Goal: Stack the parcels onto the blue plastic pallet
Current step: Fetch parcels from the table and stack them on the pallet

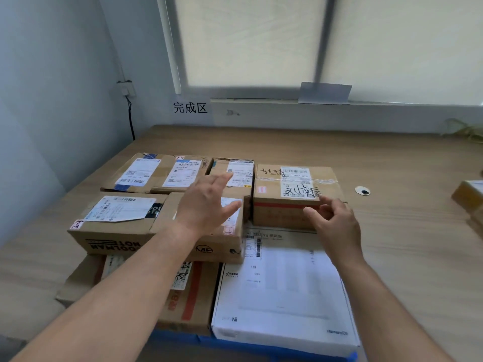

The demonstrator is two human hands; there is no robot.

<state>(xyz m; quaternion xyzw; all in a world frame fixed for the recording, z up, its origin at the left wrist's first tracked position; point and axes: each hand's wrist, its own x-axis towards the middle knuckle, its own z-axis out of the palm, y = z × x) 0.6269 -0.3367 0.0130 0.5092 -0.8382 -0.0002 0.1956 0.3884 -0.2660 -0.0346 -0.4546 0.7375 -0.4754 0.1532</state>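
Observation:
Several cardboard parcels lie packed together on the blue plastic pallet [261, 348], of which only the front edge shows. My left hand [206, 202] hovers with spread fingers over a brown parcel [117, 226] in the upper layer. My right hand [337, 226] has its fingers loosely curled at the near right corner of a taped brown parcel with handwriting [285, 194]; a firm grip is not evident. Below it lies a flat white parcel [282, 296]. A brown parcel with red tape [188, 299] sits at the front left. Further labelled parcels [156, 173] line the back.
The pallet sits on a wooden surface [405, 257] below a window sill with a sign in black characters [190, 107]. More parcels [470, 202] lie at the right edge. A small round grommet [362, 191] is right of the stack. A cable [130, 118] hangs on the left wall.

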